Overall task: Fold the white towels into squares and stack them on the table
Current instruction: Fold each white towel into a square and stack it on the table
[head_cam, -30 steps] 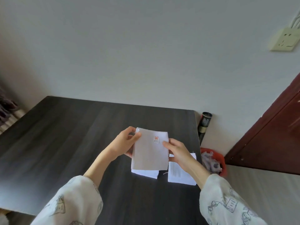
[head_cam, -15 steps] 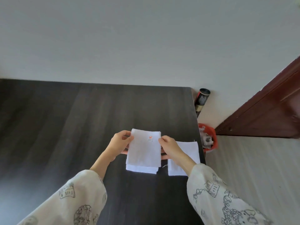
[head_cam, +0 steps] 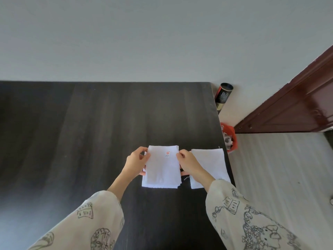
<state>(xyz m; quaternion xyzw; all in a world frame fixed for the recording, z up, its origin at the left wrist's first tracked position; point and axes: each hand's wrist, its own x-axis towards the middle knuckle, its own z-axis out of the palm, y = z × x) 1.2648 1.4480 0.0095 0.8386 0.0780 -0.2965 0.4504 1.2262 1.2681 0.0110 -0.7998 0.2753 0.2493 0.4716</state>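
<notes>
A folded white towel (head_cam: 163,165) with a small red label lies on top of a stack of white towels (head_cam: 160,185) on the dark table (head_cam: 90,132). My left hand (head_cam: 136,164) pinches its left edge and my right hand (head_cam: 188,164) pinches its right edge. A second folded white towel (head_cam: 210,161) lies flat just to the right, near the table's right edge, partly under my right forearm.
A black tube (head_cam: 223,95) leans in the gap between table and wall. A red bin (head_cam: 228,138) with rubbish sits on the floor beside the table's right edge. A brown door (head_cam: 297,105) stands at the right. The wall runs along the table's far edge.
Both hands have lowered the labelled towel from mid-air down onto the stack. The camera has tilted down toward the table.
</notes>
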